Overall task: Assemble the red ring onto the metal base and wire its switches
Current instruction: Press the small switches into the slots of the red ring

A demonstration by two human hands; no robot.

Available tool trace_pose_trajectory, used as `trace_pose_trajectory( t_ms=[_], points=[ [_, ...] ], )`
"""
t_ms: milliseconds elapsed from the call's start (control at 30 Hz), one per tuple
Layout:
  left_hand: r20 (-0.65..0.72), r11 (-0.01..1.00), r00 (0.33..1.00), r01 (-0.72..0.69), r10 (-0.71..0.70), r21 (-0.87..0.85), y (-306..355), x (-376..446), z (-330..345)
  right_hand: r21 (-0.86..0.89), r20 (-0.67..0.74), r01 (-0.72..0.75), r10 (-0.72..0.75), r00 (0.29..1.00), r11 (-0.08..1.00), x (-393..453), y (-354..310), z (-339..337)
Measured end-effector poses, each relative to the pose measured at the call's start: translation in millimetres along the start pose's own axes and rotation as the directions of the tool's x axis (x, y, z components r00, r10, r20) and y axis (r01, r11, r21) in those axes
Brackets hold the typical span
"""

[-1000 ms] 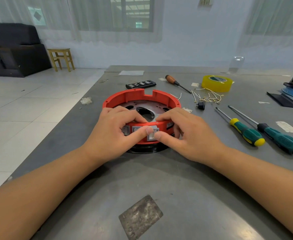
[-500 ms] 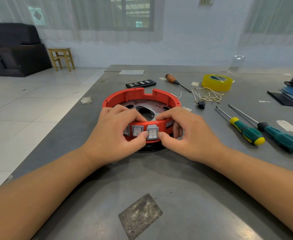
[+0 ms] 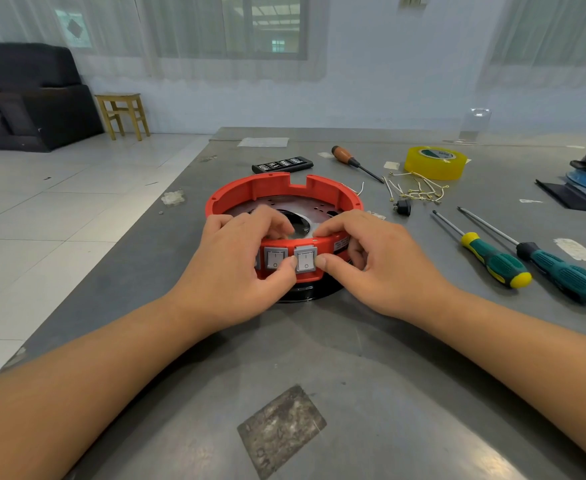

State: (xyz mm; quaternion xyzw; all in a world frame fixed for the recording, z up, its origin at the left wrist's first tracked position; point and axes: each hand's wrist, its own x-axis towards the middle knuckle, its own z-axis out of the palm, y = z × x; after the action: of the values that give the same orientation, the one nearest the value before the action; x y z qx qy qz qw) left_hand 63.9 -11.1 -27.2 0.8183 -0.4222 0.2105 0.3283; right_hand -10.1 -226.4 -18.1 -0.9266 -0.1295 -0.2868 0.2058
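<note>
The red ring (image 3: 277, 188) sits on the metal base (image 3: 305, 211), with a black foot (image 3: 310, 292) showing under its near edge. Two grey rocker switches face me in the ring's near wall: one (image 3: 275, 258) to the left and one (image 3: 306, 259) to the right. My left hand (image 3: 236, 268) grips the ring's near-left rim, fingers curled over the top, thumb tip against the right switch's left edge. My right hand (image 3: 381, 261) grips the near-right rim, thumb tip against that switch's right edge.
Two green-handled screwdrivers (image 3: 492, 259) (image 3: 561, 275) lie to the right. Behind the ring are loose wires (image 3: 419, 190), a small black part (image 3: 402, 207), yellow tape (image 3: 435, 162), an orange-handled screwdriver (image 3: 352, 162) and a black bit case (image 3: 282, 164). The table's left edge runs close by.
My thumbs have slid off the switch faces to the sides of the right switch, so both grey switches now show. The ring and base have stayed in place.
</note>
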Motion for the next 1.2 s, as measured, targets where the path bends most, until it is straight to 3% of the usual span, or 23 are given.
trace_pose_trajectory(
  t_ms=[200, 367, 567, 733, 1000, 1200],
  points=[
    [-0.009, 0.998, 1.000, 0.028, -0.029, -0.057, -1.8, 0.7, 4.4, -0.025, -0.019, -0.025, 0.024, 1.000, 0.999, 0.5, -4.0, 1.0],
    [-0.048, 1.000, 0.999, -0.018, 0.019, 0.012, -4.6, -0.4, 4.3, 0.017, -0.015, -0.057, 0.057, 0.998, 0.998, -3.4, -4.5, 3.6],
    [0.029, 0.995, 0.995, -0.092, 0.091, 0.030, -16.6, 1.3, -8.5, 0.041, -0.046, -0.093, 0.095, 0.994, 0.995, -0.5, -10.1, 5.4],
    [0.022, 0.998, 0.999, -0.032, 0.031, 0.045, -30.2, 3.6, -15.4, 0.083, -0.036, -0.111, 0.115, 0.993, 0.990, 1.7, -7.8, 3.7],
    [-0.018, 0.996, 0.999, -0.047, 0.048, 0.082, -23.8, 5.7, -7.0, 0.179, -0.033, -0.119, 0.127, 0.991, 0.977, 1.4, -0.4, 4.0],
    [0.075, 0.998, 0.995, -0.071, 0.070, 0.001, -39.5, 5.5, -20.0, 0.153, -0.029, -0.118, 0.124, 0.992, 0.981, 0.9, -4.5, 3.1]
  ],
)
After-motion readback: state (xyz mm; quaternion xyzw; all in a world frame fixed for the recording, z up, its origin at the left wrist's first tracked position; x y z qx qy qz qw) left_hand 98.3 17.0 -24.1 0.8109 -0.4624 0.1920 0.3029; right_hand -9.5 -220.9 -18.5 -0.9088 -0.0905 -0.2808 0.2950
